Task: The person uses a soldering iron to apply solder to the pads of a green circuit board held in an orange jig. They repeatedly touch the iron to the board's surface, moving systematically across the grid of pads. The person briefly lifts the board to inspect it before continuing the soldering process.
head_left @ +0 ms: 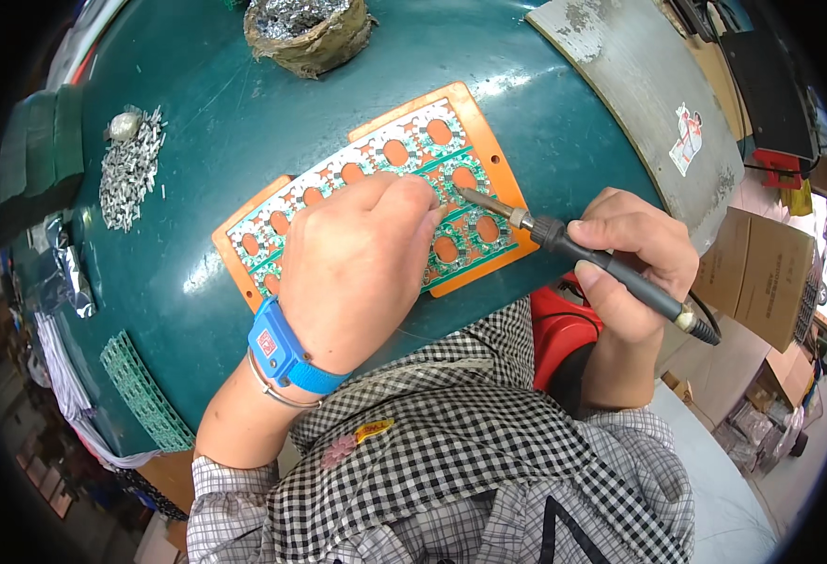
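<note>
A green and white panel of circuit boards (415, 129) with round cut-outs lies in an orange holder (475, 120) on the table in front of me. My right hand (641, 258) grips the dark handle of a soldering iron (578, 247). The iron's tip points left and reaches the panel's right part, close to a round cut-out. My left hand (362, 258), wearing a blue wrist strap (282, 346), is over the middle of the panel and hides part of it. Its thumb and fingers are pinched together just left of the tip; whatever lies between them is hidden.
Beyond the panel stands a rough bowl (310, 47) of silvery scraps. A pile of small pale pieces (131, 174) lies on the left of the green table (211, 122), and green board strips (147, 390) rest near its left edge. A grey board (634, 85) covers the right side; cardboard boxes (756, 273) stand beyond.
</note>
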